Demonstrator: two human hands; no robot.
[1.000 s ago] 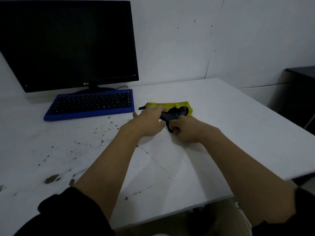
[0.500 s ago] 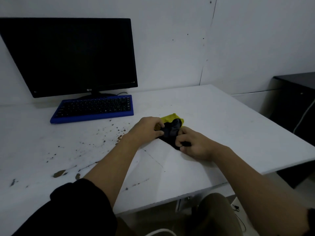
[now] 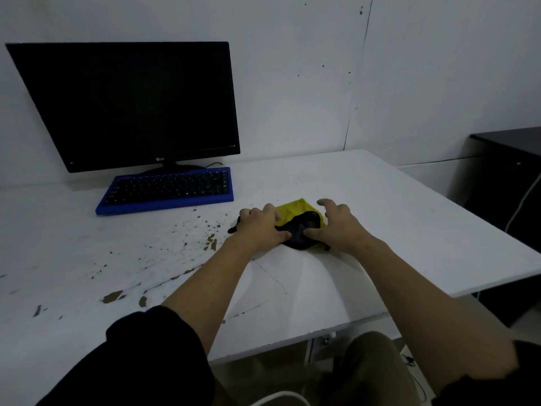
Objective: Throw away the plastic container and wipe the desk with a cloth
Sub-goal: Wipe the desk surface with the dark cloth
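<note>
Desk (image 3: 395, 230) layout: monitor and keyboard upper left of frame, cloth at centre under both hands.
Monitor (image 3: 131, 104) at back of desk against wall, keyboard (image 3: 169, 189) just in front of it. Cloth (image 3: 298, 227) lies on desk to the right of and nearer than keyboard; left hand (image 3: 260, 230) on its left part, right hand (image 3: 336, 227) on its right part. Stains (image 3: 210, 243) on desk from just left of cloth down toward lower left. Cabinet (image 3: 503, 177) beyond desk, right edge of frame.
</note>
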